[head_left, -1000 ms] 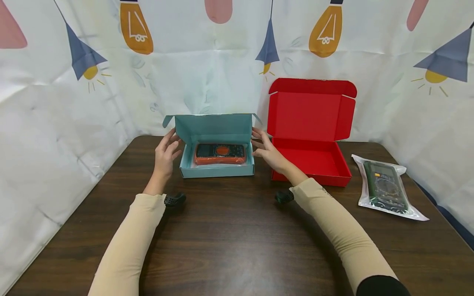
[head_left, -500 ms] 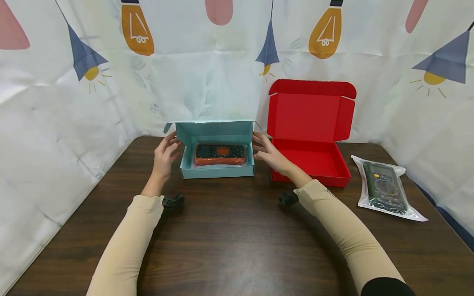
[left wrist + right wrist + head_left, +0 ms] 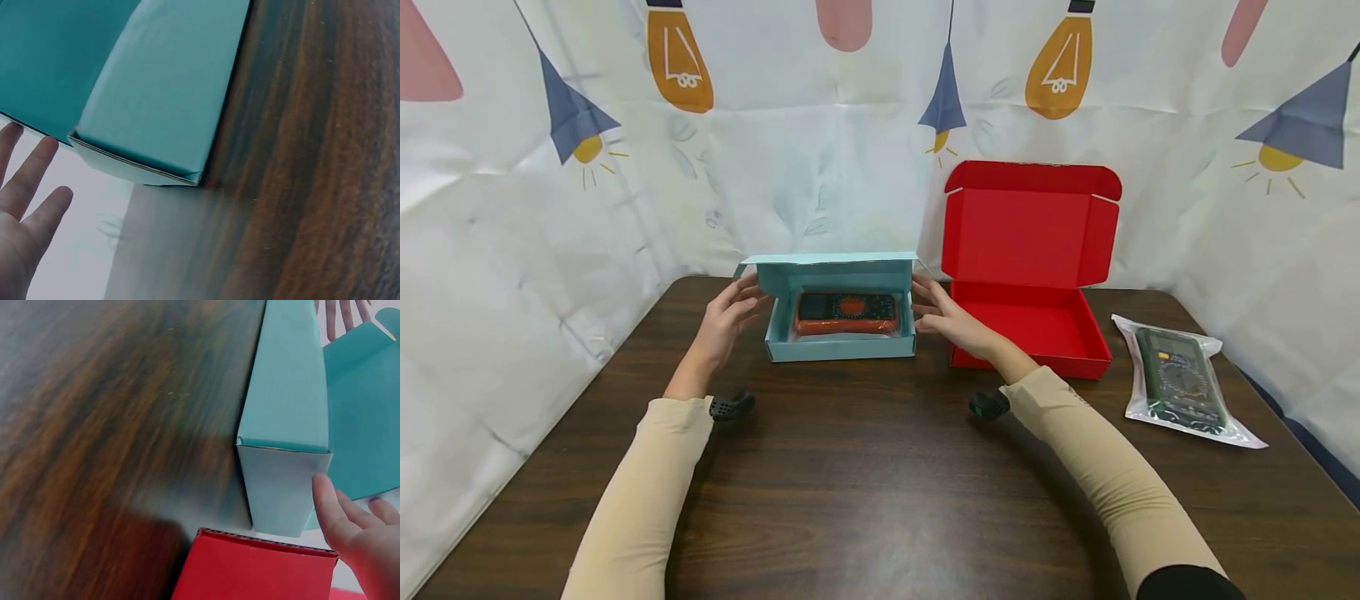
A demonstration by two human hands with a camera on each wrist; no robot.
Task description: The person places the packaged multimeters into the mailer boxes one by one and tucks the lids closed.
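Note:
A light-blue cardboard box [image 3: 842,347] stands near the table's back, its lid [image 3: 838,273] raised and its top flap tipped forward. Inside lies an orange-and-black multimeter [image 3: 848,312] wrapped in clear plastic. My left hand [image 3: 722,321] is at the box's left side, fingers spread and fairly straight; in the left wrist view its visible fingertips [image 3: 47,147] are close to the lid edge. On the other side, my right hand [image 3: 958,325] reaches up beside the lid, thumb [image 3: 325,494] by the box's side wall. Whether the fingers touch the lid cannot be told.
Just right of the light-blue box is an open red box [image 3: 1030,325] with its lid upright, close to my right hand. A green-edged multimeter [image 3: 1183,379] in a clear bag lies at the right. A printed curtain [image 3: 850,167] hangs behind the dark wooden table [image 3: 850,483].
The light-blue box's lid flap has tipped forward and lower. My left forearm has shifted a little to the left, and my right hand has moved slightly down and right.

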